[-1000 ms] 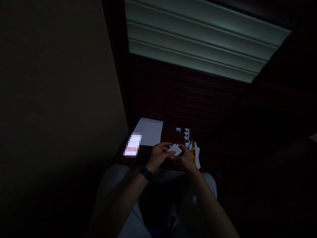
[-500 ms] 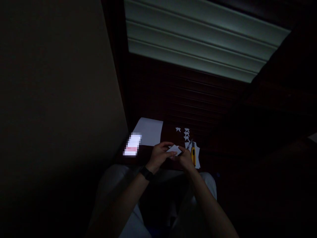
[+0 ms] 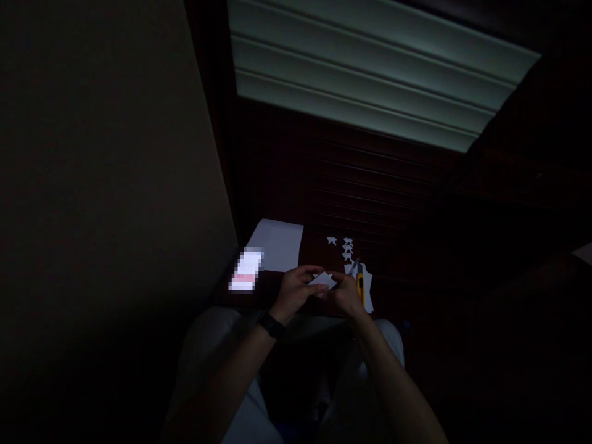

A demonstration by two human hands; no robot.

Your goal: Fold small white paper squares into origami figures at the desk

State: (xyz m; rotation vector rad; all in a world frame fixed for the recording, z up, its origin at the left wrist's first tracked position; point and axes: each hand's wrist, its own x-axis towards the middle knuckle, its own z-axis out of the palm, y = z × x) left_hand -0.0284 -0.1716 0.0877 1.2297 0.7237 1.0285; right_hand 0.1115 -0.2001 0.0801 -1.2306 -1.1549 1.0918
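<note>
Between my two hands is a small white piece of folded paper (image 3: 325, 280), pointed at its upper and right sides. My left hand (image 3: 296, 290), with a dark watch on the wrist, pinches its left side, thumb on top. My right hand (image 3: 346, 295) grips the right edge with closed fingers. Just right of that hand, a yellow utility knife (image 3: 360, 287) lies on a stack of white paper pieces (image 3: 369, 290). A thin pointed tool (image 3: 354, 267) lies beside the knife; its kind is unclear in the dark.
Several small folded paper figures (image 3: 347, 248) sit beyond my hands, one (image 3: 332, 240) apart to the left. A white sheet (image 3: 280, 243) lies at the back left, a bright pixelated screen (image 3: 247, 269) overlapping it. A wall (image 3: 139, 154) rises on the left, a slatted panel (image 3: 370, 74) ahead.
The folded paper has tilted slightly between my fingers, and both hands keep hold of it. The view has shifted a little; the things on the table lie as before.
</note>
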